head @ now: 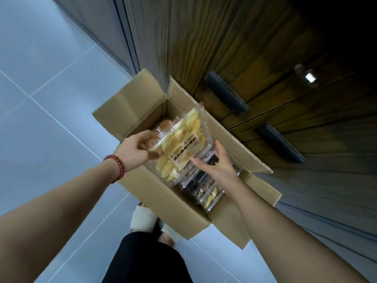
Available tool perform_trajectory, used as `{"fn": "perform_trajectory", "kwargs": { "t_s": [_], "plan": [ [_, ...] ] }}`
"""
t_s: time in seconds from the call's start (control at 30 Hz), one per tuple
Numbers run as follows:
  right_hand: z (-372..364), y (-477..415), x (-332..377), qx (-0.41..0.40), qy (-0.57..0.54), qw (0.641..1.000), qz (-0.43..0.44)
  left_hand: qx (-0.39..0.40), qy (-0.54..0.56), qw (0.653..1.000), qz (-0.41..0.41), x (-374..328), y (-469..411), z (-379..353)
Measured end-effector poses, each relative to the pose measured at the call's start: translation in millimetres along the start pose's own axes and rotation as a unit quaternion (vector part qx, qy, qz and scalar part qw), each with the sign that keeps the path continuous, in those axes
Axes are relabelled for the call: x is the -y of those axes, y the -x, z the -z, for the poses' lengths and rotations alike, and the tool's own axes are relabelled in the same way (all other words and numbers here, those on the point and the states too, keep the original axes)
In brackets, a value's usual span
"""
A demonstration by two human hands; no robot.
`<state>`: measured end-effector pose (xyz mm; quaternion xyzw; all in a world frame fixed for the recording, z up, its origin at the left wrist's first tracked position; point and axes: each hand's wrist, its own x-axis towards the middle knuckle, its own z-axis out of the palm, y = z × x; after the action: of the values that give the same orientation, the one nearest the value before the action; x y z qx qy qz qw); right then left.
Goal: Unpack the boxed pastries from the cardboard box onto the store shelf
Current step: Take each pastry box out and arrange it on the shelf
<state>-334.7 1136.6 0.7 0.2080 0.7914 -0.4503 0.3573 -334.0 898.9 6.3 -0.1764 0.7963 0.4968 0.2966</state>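
Note:
An open cardboard box [155, 193] stands on the floor against a wooden cabinet. Tilted above its opening is a clear plastic pastry box [179, 144] with yellow pastries and a cream label. My left hand [136, 148], with a red bead bracelet at the wrist, grips its left edge. My right hand [216, 164] touches its right lower side with straight fingers. More clear pastry boxes [206, 188] stand packed on edge inside the carton, and a brown pastry pack [165, 124] shows at the far end.
The wooden cabinet [265, 78] with dark drawer handles [226, 91] rises right behind the carton. Pale tiled floor [51, 99] stretches to the left. My feet in light slippers [142, 217] and a dark trouser leg are just below the carton.

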Motion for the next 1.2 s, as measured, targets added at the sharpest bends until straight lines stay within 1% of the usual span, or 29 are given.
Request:
{"fn": "perform_trajectory", "kwargs": {
  "t_s": [0.07, 0.1, 0.17, 0.23, 0.3, 0.43, 0.53, 0.57, 0.63, 0.73, 0.8, 0.87, 1.0, 1.07, 1.2],
  "plan": [
    [11.7, 16.5, 28.9, -0.013, 0.021, 0.999, 0.022, 0.019, 0.033, 0.999, -0.011, -28.0, 17.7, 33.8],
    [18.7, 27.3, 46.3, -0.012, 0.012, 0.999, 0.033, 0.036, 0.050, 0.998, -0.017, -44.4, 29.6, 50.6],
    [26.8, 45.4, 67.6, -0.012, -0.007, 0.999, 0.037, 0.094, 0.080, 0.992, -0.027, -62.5, 48.6, 72.7],
    [38.6, 71.8, 84.7, -0.019, -0.018, 0.999, 0.034, 0.140, 0.085, 0.986, -0.041, -82.6, 72.8, 96.2],
    [50.7, 101.3, 97.2, -0.014, 0.000, 0.999, 0.041, 0.168, 0.083, 0.981, -0.045, -101.9, 96.3, 119.5],
    [74.1, 160.2, 124.3, 0.033, -0.015, 0.996, 0.078, 0.216, 0.025, 0.973, -0.071, -153.1, 137.8, 165.8],
    [93.4, 207.4, 148.9, 0.048, -0.016, 0.992, 0.113, 0.257, -0.007, 0.962, -0.093, -202.2, 171.2, 192.4],
    [100.0, 223.2, 158.3, 0.064, -0.027, 0.989, 0.133, 0.266, -0.011, 0.958, -0.105, -220.2, 180.5, 199.7],
    [116.3, 254.2, 179.7, 0.066, -0.056, 0.982, 0.169, 0.271, -0.025, 0.952, -0.137, -260.5, 199.1, 214.2],
    [144.0, 298.6, 205.9, 0.027, -0.083, 0.971, 0.221, 0.243, -0.057, 0.944, -0.214, -325.5, 228.3, 227.3],
    [169.3, 327.6, 226.9, -0.014, -0.096, 0.962, 0.256, 0.218, -0.062, 0.934, -0.278, -373.9, 249.0, 232.3],
    [197.6, 355.7, 245.6, -0.068, -0.112, 0.950, 0.283, 0.190, -0.049, 0.924, -0.328, -419.1, 264.2, 230.2],
    [252.3, 401.6, 268.2, -0.173, -0.102, 0.925, 0.322, 0.127, 0.011, 0.905, -0.406, -490.6, 277.3, 210.4],
    [279.9, 419.2, 271.5, -0.218, -0.107, 0.909, 0.338, 0.127, 0.045, 0.893, -0.429, -522.0, 284.6, 193.4],
    [341.6, 438.8, 261.1, -0.294, -0.144, 0.878, 0.350, 0.167, 0.082, 0.865, -0.466, -580.0, 297.6, 145.8]
  ]
}}
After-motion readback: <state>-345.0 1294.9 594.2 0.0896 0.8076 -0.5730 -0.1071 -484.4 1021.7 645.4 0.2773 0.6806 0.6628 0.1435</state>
